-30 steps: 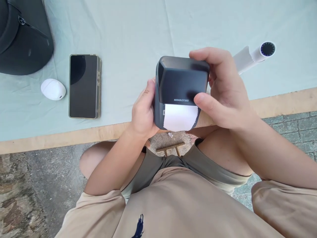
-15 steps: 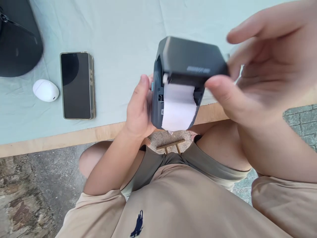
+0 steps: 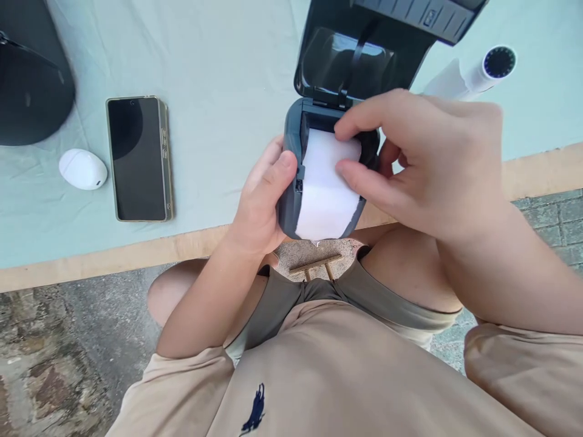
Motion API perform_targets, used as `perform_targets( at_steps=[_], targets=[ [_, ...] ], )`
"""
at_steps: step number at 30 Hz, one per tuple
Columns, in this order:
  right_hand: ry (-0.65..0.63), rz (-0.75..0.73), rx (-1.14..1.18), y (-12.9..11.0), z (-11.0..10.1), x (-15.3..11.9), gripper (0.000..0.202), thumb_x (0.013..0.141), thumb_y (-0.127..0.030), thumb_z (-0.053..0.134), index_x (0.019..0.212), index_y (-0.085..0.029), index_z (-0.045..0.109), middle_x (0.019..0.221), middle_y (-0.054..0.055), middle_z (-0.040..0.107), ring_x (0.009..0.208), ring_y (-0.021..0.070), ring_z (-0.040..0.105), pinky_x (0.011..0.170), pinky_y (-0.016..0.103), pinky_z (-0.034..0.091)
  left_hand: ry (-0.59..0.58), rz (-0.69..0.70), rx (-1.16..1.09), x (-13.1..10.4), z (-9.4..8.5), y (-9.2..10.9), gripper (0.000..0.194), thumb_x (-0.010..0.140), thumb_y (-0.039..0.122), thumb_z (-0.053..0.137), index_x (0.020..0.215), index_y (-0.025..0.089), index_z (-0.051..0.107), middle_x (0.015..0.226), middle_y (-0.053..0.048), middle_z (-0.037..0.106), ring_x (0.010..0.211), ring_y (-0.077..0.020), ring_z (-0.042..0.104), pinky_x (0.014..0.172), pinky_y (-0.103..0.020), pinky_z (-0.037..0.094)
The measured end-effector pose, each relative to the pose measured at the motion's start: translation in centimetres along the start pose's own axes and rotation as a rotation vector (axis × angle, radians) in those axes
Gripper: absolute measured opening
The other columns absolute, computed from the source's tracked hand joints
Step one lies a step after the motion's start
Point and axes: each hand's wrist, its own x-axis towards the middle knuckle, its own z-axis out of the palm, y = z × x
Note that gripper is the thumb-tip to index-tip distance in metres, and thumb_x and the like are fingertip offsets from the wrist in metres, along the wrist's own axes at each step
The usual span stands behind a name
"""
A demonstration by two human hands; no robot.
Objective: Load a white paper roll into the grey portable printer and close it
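Note:
My left hand is closed round the left side of a dark grey portable label printer, with its thumb on the rim. The printer's lid stands open, swung back away from me. Inside lies a white paper roll, its loose end hanging over the front edge. My right hand reaches in from the right, thumb and index fingertips a little apart against the roll. Its other fingers are curled at the printer's right side, partly hidden.
On the cloth-covered table lie a phone and a white rounded case. A black bag is at the far left. Beyond my right hand lies another white roll with a dark core. The table's wooden edge runs near my lap.
The printer's lid has swung from half shut to wide open. My right hand has left the lid and come down onto the paper roll. The left hand keeps its hold.

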Motion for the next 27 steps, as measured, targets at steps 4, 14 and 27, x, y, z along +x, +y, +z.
perform_targets(
  at_steps=[4,14,27],
  targets=[
    [-0.105,0.002,-0.227,-0.7,-0.7,-0.3,0.030,0.080,-0.031,0.058,0.109,-0.031,0.054,0.092,-0.004,0.067,0.067,0.0145,0.058,0.052,0.031,0.034,-0.111,0.003,0.045,0.1,-0.3,-0.1,0.023,0.089,0.037,0.050,0.107,0.023,0.057,0.105,-0.006,0.064,0.108,-0.0240,0.063,0.078,-0.033,0.054],
    [-0.295,0.168,-0.238,-2.0,-1.1,0.3,0.012,0.081,-0.038,0.051,0.090,-0.035,0.058,0.106,-0.004,0.064,0.079,0.0214,0.060,0.050,0.038,0.031,-0.084,0.052,0.145,0.2,-0.2,-0.2,0.024,0.087,0.039,0.049,0.097,0.019,0.058,0.081,-0.003,0.057,0.069,-0.0129,0.058,0.052,-0.024,0.039],
    [-0.100,0.056,-0.010,-1.4,-1.8,-0.5,0.031,0.075,-0.029,0.061,0.104,-0.033,0.050,0.099,-0.005,0.061,0.064,0.0081,0.052,0.052,0.029,0.037,-0.087,0.041,0.106,0.0,-0.1,-0.1,0.022,0.089,0.034,0.048,0.105,0.020,0.055,0.089,-0.002,0.064,0.097,-0.0190,0.065,0.075,-0.027,0.052]
  ],
)
